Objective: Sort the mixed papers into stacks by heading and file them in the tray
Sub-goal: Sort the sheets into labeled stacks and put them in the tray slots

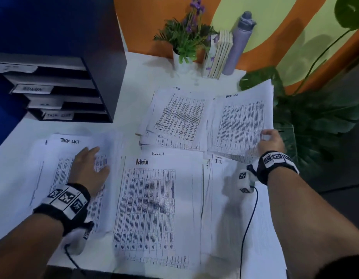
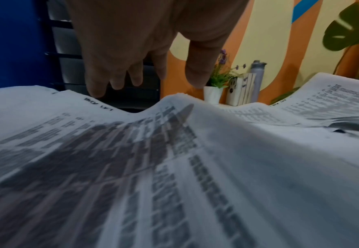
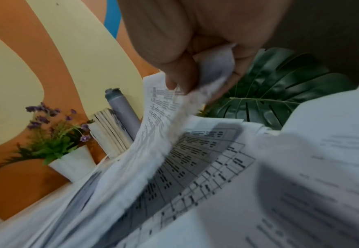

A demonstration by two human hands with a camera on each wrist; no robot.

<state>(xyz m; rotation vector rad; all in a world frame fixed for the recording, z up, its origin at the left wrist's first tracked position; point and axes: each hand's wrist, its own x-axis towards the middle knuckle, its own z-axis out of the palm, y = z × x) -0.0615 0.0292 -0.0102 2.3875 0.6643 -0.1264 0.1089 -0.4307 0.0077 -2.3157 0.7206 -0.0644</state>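
**Ana:** Closest to us, the left hand (image 1: 90,168) lies flat, fingers straight and spread, on the near-left pile headed Task List (image 1: 73,168). From its wrist camera the fingertips (image 2: 94,91) reach that sheet's top edge, and the paper buckles up beside the thumb.

**Ben:** And the right hand (image 1: 272,140)?

**Ana:** Pinched on the right edge of another Task List sheet (image 1: 241,121), thumb over, fingers curled under. The wrist view shows that edge crumpled in the grip and the sheet lifted off the mixed papers (image 1: 178,119) at the back.

**Ben:** So, I'd judge, it belongs on the pile under the left hand.

**Ana:** Likely. To do it well, I'd loosen that pinch so the corner doesn't crease, carry the sheet high over the middle, and draw the left hand aside just before it lands, then square the edges.

**Ben:** What's in between?

**Ana:** An Admin stack (image 1: 154,208) sits dead centre, with an I.T. stack (image 1: 235,208) to its right, under the right forearm. A dragging sheet could skew either. The wrist cable (image 1: 249,218) hangs across the I.T. pages too.

**Ben:** The tray?

**Ana:** A dark filing tray (image 1: 59,91) with labelled shelves stands at the back left, well apart from the lifted sheet. Nothing visibly filed from here; the shelf insides are too dark to tell.

**Ben:** Anything else?

**Ana:** Against the wall: a potted plant (image 1: 184,43), some books (image 1: 220,55) and a grey bottle (image 1: 239,45). Big leaves (image 1: 315,117) crowd the table's right edge, near the pinching hand.
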